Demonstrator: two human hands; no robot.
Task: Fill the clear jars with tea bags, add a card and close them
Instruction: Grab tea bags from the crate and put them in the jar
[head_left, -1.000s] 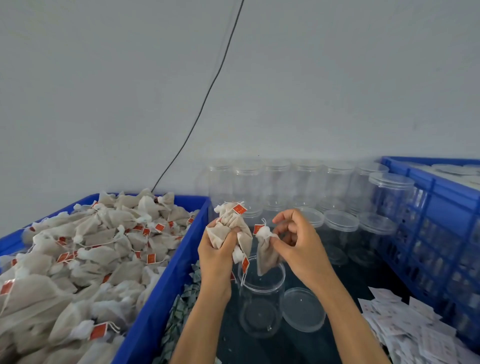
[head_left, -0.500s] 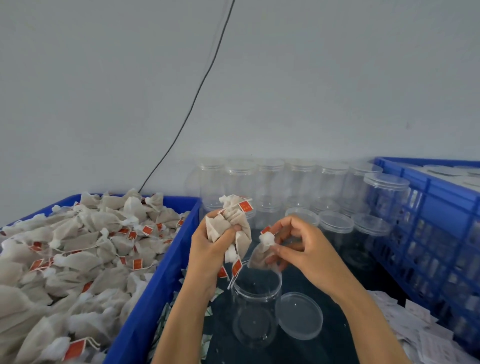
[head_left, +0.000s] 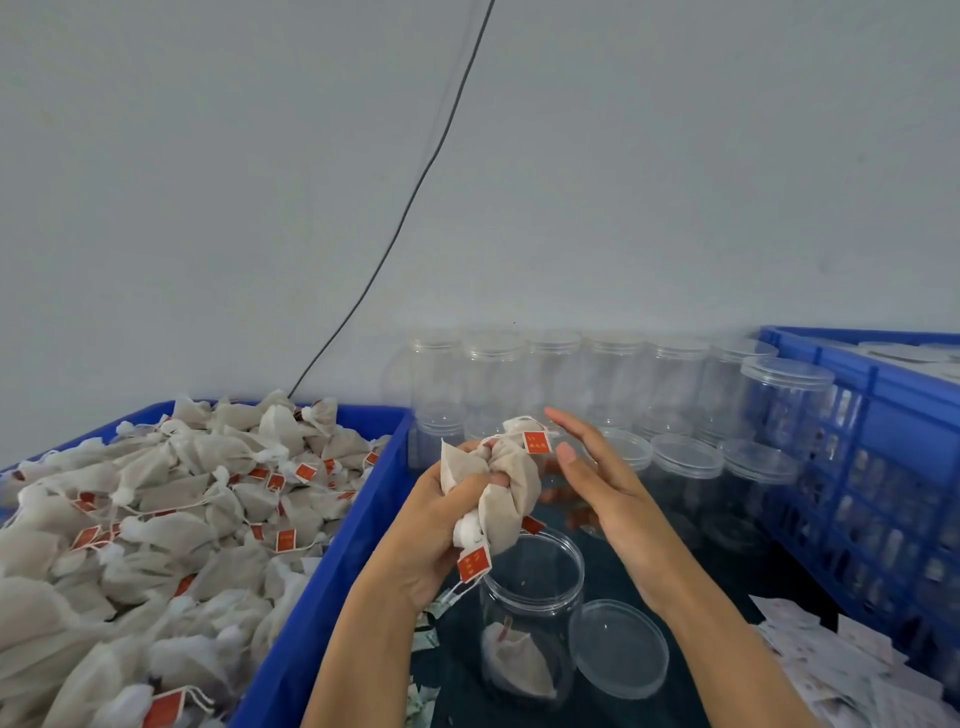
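Observation:
An open clear jar (head_left: 532, 587) stands on the dark table in front of me, with one beige tea bag (head_left: 514, 667) lying at its bottom. Its clear lid (head_left: 618, 647) lies flat to the right of it. Above the jar's mouth, my left hand (head_left: 431, 525) grips a bunch of tea bags (head_left: 501, 488) with red tags. My right hand (head_left: 592, 478) hovers just right of the bunch with straight fingers and holds nothing.
A blue crate (head_left: 322, 587) heaped with tea bags (head_left: 156, 519) fills the left. Closed clear jars (head_left: 685, 467) stand in rows at the back. Another blue crate (head_left: 883, 467) with jars is on the right. White cards (head_left: 841, 670) lie at lower right.
My right hand let go of the single tea bag it pinched; that bag now lies in the jar. The hand has opened and moved up beside the bunch.

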